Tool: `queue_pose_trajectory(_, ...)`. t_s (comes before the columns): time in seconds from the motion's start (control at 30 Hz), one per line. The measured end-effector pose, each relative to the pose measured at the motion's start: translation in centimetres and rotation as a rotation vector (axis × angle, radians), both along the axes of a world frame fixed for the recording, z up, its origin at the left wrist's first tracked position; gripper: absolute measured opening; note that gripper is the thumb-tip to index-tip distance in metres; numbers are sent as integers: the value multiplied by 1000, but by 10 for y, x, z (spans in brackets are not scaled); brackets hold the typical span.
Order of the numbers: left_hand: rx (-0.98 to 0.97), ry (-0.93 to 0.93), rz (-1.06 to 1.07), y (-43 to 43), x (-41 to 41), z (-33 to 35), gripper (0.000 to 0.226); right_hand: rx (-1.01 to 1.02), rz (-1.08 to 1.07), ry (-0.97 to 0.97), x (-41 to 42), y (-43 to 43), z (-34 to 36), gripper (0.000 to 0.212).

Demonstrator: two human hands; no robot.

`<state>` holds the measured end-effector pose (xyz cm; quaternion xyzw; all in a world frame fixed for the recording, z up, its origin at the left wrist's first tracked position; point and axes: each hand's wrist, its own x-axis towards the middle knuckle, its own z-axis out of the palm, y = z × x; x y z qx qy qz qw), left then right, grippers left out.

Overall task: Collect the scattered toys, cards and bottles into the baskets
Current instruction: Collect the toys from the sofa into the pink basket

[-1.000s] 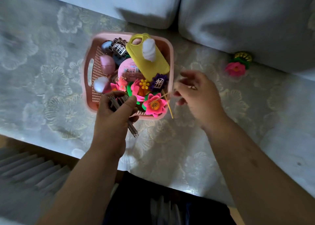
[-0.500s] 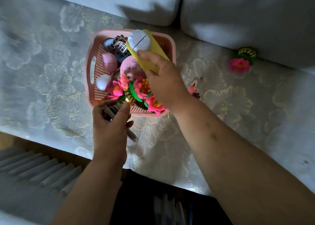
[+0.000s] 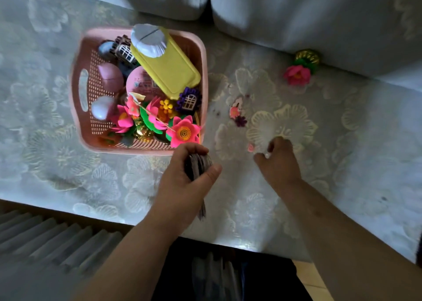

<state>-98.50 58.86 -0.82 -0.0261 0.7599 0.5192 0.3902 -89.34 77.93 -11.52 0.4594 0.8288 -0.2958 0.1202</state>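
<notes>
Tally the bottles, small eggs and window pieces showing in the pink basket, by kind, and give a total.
Bottle: 1
Small eggs: 3 (pink egg, white egg, dark egg)
Window pieces: 2 (purple window, brown window)
Total: 6

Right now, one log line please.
left hand: holds cards | right hand: by small pink piece | basket: toys inside | flower toy: loose

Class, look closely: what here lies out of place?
A pink flower toy lies by the cushion, and small pink and purple pieces lie on the cloth right of the pink basket, all uncollected.
</notes>
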Motion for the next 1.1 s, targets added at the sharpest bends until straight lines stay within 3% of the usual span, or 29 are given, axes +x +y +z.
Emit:
queue_pose_trajectory(0.13, -135, -23, -186, 14, 9, -20, 25, -37, 251, -79, -19, -3, -4, 27)
queue_pose_trajectory(0.23, -192, -6, -278, 31, 9, -28, 23, -17, 449, -158, -29, 5, -9, 14)
queue_pose_trajectory(0.3, -207, -1, -308, 44, 7, -34, 22, -41, 404, -96, -37, 14, -4, 3)
queue_pose_trajectory(0.4, -248, -11, -310, 57, 6, -44, 23, -120, 169, 42, -58, 32, 4, 8)
queue_pose_trajectory(0.47, -273, -27, -287, 63, 7, -50, 24, -174, 123, 93, -75, 42, 1, 11)
queue_pose_trajectory(0.6, -327, -70, -249, 65, 10, -60, 26, -178, 392, 90, -97, 39, -10, 43)
queue_pose_trajectory(0.67, -326, -99, -217, 61, 11, -62, 24, -72, 572, 93, -97, 32, -15, 42)
queue_pose_trajectory(0.77, -340, -128, -196, 57, 13, -65, 24, -14, 641, 162, -91, 32, -22, 34)
queue_pose_trajectory(0.9, -327, -147, -179, 56, 13, -66, 24, -114, 501, 176, -78, 45, -24, 31)
queue_pose_trajectory(1.1, -271, -137, -181, 65, 10, -57, 23, -556, -236, 313, -71, 54, 19, 15)
